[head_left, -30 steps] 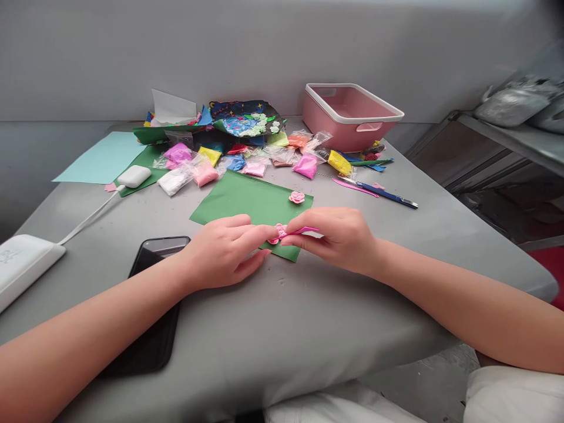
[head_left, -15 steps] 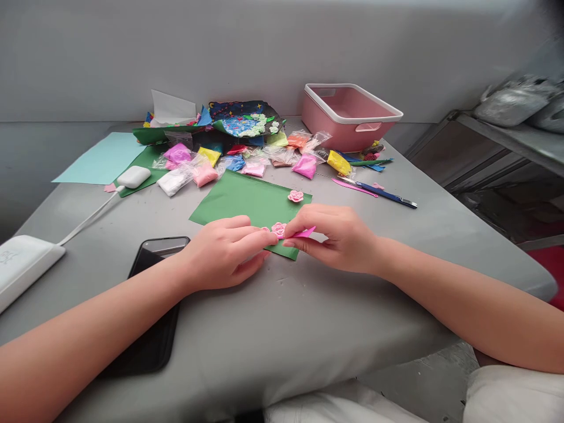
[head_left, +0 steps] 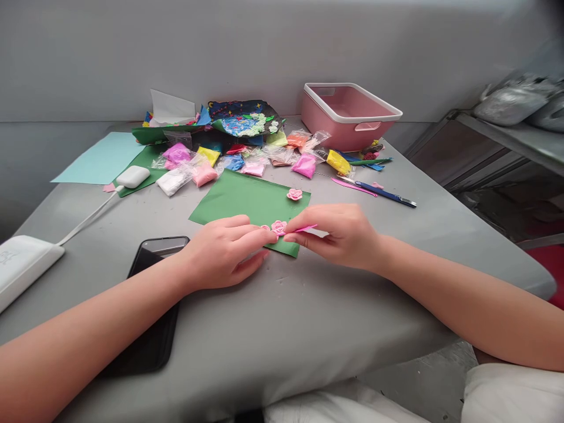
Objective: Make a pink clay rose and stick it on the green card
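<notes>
My right hand pinches a thin pink plastic clay tool between thumb and fingers. The tool's tip is hidden by the fingers, close against a pink clay rose near the front edge of a green sheet of paper. My left hand lies low over the sheet's front left part, fingers extended and thumb apart, the index fingertip touching the rose's left side. Behind these fingers, a bit of another pink clay flower shows. A separate pink rose sits at the sheet's right edge.
Several bags of coloured clay lie behind the sheet. A pink basket stands at the back right, with a blue craft knife in front. A black phone is under my left forearm; a white power bank lies left.
The pink tool has turned in my right fingers, so its flat side now shows as a narrow edge. My left hand and the roses stay nearly in place.
</notes>
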Available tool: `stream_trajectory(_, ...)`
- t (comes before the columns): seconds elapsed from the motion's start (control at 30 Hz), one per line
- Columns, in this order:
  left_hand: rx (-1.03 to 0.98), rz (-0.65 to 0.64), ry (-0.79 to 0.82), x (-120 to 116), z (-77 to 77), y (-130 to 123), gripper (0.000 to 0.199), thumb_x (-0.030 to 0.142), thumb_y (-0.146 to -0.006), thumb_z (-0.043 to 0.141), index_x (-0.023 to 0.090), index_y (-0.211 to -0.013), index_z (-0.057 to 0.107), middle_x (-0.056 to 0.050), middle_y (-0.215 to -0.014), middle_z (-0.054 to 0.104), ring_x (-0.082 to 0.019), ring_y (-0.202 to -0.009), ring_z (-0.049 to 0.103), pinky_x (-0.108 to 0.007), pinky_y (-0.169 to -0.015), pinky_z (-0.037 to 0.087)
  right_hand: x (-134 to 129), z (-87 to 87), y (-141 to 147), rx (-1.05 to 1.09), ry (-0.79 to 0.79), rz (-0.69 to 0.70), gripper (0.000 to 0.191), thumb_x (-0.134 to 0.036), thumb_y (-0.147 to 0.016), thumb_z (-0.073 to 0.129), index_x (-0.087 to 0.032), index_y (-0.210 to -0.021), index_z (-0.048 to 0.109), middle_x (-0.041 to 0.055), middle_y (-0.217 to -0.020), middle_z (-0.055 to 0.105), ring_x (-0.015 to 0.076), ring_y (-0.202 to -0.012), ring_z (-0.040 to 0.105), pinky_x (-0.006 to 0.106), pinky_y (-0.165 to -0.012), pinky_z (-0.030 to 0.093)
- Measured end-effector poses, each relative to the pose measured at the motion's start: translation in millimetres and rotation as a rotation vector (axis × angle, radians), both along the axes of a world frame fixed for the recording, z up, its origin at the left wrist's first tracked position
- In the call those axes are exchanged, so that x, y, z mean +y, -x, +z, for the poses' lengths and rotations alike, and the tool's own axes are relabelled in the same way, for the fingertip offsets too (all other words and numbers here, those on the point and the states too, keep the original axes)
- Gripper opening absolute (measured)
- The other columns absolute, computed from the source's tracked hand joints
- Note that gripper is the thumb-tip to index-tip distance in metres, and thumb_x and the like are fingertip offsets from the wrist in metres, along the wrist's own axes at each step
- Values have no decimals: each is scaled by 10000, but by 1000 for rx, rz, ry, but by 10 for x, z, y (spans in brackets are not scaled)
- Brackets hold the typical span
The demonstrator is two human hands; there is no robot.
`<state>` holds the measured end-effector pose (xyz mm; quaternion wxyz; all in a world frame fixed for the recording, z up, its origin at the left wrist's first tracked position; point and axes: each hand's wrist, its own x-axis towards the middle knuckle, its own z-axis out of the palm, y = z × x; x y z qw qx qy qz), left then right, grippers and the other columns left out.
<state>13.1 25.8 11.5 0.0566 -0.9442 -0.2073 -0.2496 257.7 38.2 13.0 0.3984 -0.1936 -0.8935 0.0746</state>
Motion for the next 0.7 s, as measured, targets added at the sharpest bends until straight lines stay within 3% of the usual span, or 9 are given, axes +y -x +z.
stream_trajectory(0.13, 11, 5, 12, 3, -9, 6, 220, 164, -923, 549, 198, -1138, 579, -20, -927, 787, -155, -642, 574, -277, -617, 487, -43, 16, 33, 46, 211, -139, 85, -233, -896, 684, -184, -830, 708, 9, -763, 786, 107, -603, 695, 206, -572, 554)
stream_trajectory(0.33, 22, 2, 25, -1, -10, -1, 229, 166, -916, 576, 179, -1144, 576, -26, -947, 787, -163, -652, 565, -287, -623, 498, -58, 27, 75, 154, 519, -161, 142, -288, -885, 674, -171, -804, 664, 14, -690, 750, 124, -611, 694, 224, -581, 579)
stream_trajectory(0.5, 30, 11, 12, 0, -9, -10, 208, 173, -925, 554, 188, -1129, 591, -30, -937, 788, -160, -658, 587, -283, -623, 503, -27, -8, 68, 213, 633, -140, 245, -381, -863, 706, -168, -767, 631, 19, -653, 724, 124, -564, 665, 221, -512, 516)
stream_trajectory(0.7, 12, -7, -37, 13, 0, -23, 210, 192, -929, 556, 194, -1123, 634, -65, -1033, 788, -157, -721, 643, -287, -687, 540, -19, -24, 87, 297, 712, -113, 353, -507, -831, 717, -181, -754, 608, 31, -678, 744, 141, -601, 688, 246, -574, 561)
